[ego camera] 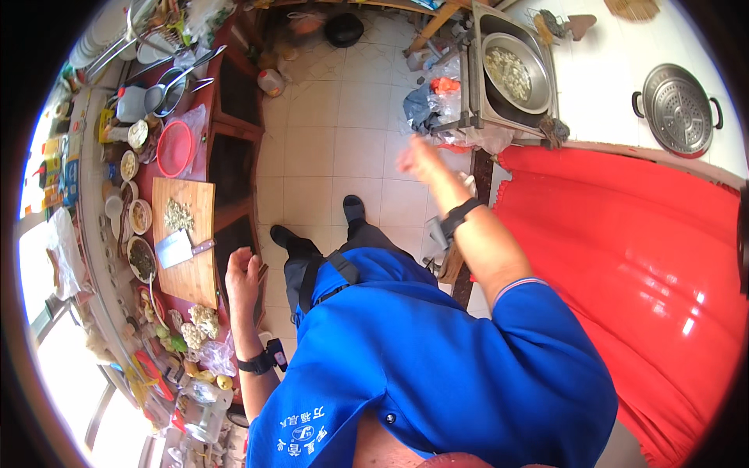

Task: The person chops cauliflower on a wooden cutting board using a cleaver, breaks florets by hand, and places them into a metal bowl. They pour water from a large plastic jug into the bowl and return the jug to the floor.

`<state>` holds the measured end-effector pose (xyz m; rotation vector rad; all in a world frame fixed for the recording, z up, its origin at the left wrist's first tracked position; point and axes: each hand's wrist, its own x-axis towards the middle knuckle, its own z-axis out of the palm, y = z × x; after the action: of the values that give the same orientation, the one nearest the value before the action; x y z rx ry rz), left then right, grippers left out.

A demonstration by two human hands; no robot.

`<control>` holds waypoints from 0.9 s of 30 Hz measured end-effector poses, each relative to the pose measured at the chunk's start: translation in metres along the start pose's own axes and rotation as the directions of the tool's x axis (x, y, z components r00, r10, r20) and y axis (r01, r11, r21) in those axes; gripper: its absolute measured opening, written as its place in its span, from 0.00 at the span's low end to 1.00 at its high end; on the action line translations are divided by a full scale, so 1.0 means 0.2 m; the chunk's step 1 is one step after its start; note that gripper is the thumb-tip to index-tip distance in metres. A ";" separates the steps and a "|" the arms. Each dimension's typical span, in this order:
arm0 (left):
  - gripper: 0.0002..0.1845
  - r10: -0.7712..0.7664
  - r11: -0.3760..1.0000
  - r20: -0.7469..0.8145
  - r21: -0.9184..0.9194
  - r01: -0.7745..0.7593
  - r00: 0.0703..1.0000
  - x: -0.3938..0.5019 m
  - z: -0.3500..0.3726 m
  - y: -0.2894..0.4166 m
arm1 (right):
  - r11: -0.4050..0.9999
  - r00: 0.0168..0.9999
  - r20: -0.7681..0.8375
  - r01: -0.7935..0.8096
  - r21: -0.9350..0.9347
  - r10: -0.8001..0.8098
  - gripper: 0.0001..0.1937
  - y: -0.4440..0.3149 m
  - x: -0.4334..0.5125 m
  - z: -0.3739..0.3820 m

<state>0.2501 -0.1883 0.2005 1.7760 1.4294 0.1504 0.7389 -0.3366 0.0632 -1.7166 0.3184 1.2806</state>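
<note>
My left hand [242,272] hangs beside the red counter's front edge, its fingers loosely curled, with nothing seen in it. Closest to it is a wooden cutting board [193,286], bearing a pile of finely chopped pale-green vegetable [178,214]. A cleaver [174,249] lies flat on the board, handle towards me. Out over the tiled floor, my right hand [421,161] is slightly blurred, fingers partly bent, and appears to hold nothing. Beyond it, a steel basin [543,96] sits in the metal sink [488,23] with cut pale vegetable pieces [509,73] inside.
Left of the board stand several bowls, including one with dark food [141,259]. A pink plastic basin [175,148] and cauliflower [202,324] share that counter. On the white counter sits a steamer pot insert [681,111]. Red cloth [614,234] hangs below; plastic bags [447,105] lie beside the sink.
</note>
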 end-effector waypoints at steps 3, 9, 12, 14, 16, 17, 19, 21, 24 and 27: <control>0.16 -0.070 0.989 -0.041 -0.132 0.064 0.997 -0.12 -0.05 -0.27 | 0.979 0.971 0.238 0.073 -0.188 -0.027 0.23 0.34 -0.15 0.45; 0.19 -0.213 0.973 -0.113 -0.115 0.200 0.970 -0.30 -0.19 -0.84 | 0.617 0.899 0.439 0.346 -0.707 -0.001 0.24 0.44 -0.39 0.93; 0.20 -0.373 0.910 -0.100 -0.236 0.342 0.923 -0.37 -0.29 -1.11 | 0.496 0.914 0.405 0.345 -0.797 0.014 0.22 0.47 -0.38 1.02; 0.20 -0.443 0.868 -0.103 -0.297 0.397 0.891 -0.43 -0.38 -1.28 | 0.437 0.954 0.294 0.244 -0.866 0.051 0.22 0.54 -0.39 1.10; 0.19 -0.482 0.846 -0.126 -0.326 0.423 0.867 -0.48 -0.46 -1.41 | 0.310 0.935 0.351 0.321 -0.895 0.044 0.22 0.62 -0.41 1.23; 0.19 -0.503 0.826 -0.128 -0.364 0.431 0.855 -0.50 -0.50 -1.47 | 0.301 0.947 0.315 0.283 -0.911 0.061 0.22 0.67 -0.45 1.30; 0.20 -0.520 0.807 -0.115 -0.388 0.444 0.846 -0.51 -0.58 -1.57 | 0.113 0.880 0.475 0.473 -0.874 -0.008 0.22 0.79 -0.50 1.56; 0.20 -0.539 0.796 -0.101 -0.383 0.468 0.836 -0.52 -0.64 -1.65 | -0.044 0.783 0.619 0.618 -0.785 -0.058 0.24 0.88 -0.58 1.84; 0.20 -0.543 0.801 -0.181 -0.406 0.441 0.820 -0.56 -0.72 -1.75 | -0.048 0.698 0.713 0.712 -0.701 -0.057 0.25 0.97 -0.72 2.29; 0.21 -0.555 0.822 -0.348 -0.367 0.435 0.756 -0.60 -0.78 -1.83 | -0.146 0.598 0.798 0.785 -0.603 -0.078 0.25 1.04 -0.82 2.62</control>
<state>-0.1548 -0.2078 0.1071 1.1185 2.0620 0.4619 0.2104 -0.0809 0.0870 -1.9589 -1.9863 1.2736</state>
